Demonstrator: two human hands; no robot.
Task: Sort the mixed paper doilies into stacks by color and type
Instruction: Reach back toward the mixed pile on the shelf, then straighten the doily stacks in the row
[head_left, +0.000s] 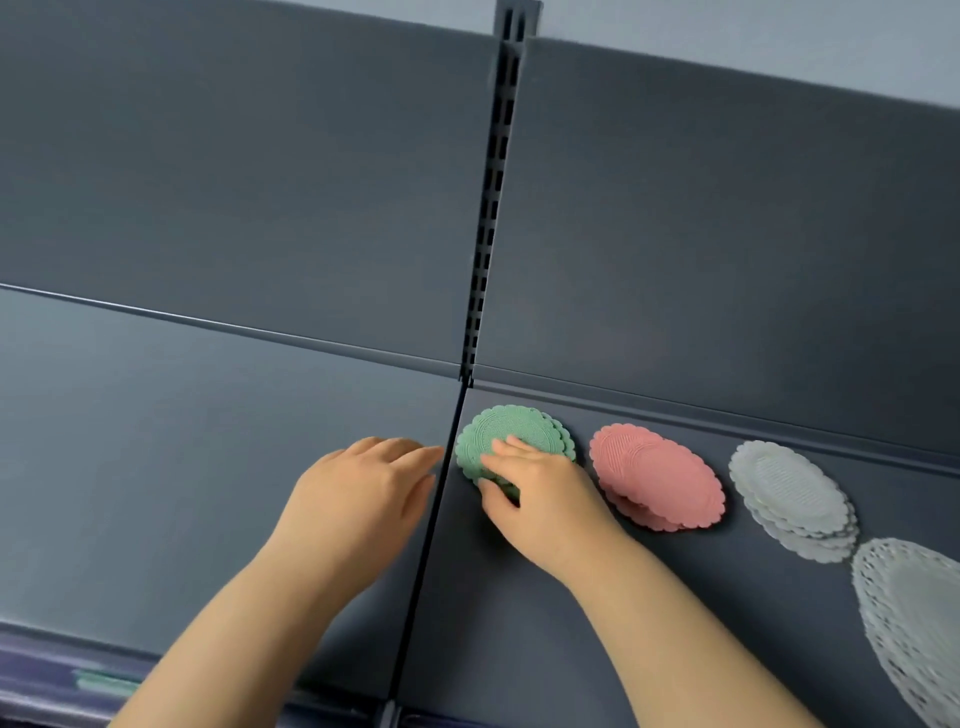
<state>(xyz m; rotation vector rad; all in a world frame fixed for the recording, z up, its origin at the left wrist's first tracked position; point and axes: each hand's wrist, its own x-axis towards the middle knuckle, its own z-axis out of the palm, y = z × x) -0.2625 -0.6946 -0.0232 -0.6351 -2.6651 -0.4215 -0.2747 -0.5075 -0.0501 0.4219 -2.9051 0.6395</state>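
Head view, looking down at a dark grey shelf (571, 597) made of two panels that meet at a narrow seam (431, 519). A slotted upright (493, 182) runs up the back wall above that seam.

I see four stacks on the right panel, in a row running left to right. The green doily stack (511, 434) sits just right of the seam. The pink doily stack (657, 475) is beside it, apart from it. Next comes a stack of small white scalloped doilies (792, 493). A stack of larger white lace doilies (914, 613) lies at the right edge, partly cut off by the frame and touching or overlapping the small white stack's near edge; I cannot tell which.

The right hand (540, 499) rests on the near side of the green stack. Its fingers (506, 452) lie flat on the top doily and the thumb (493, 493) curls against the stack's near edge, so it grips the stack lightly from the side. The top green doilies sit slightly offset from one another.

The left hand (363, 493) is on the left panel, palm down, fingers extended toward the seam, released and holding nothing. Its fingertips reach just short of the green stack.

The left panel holds no doilies that I can see. Something blurred and greenish shows at the lower left front edge; I cannot identify it.
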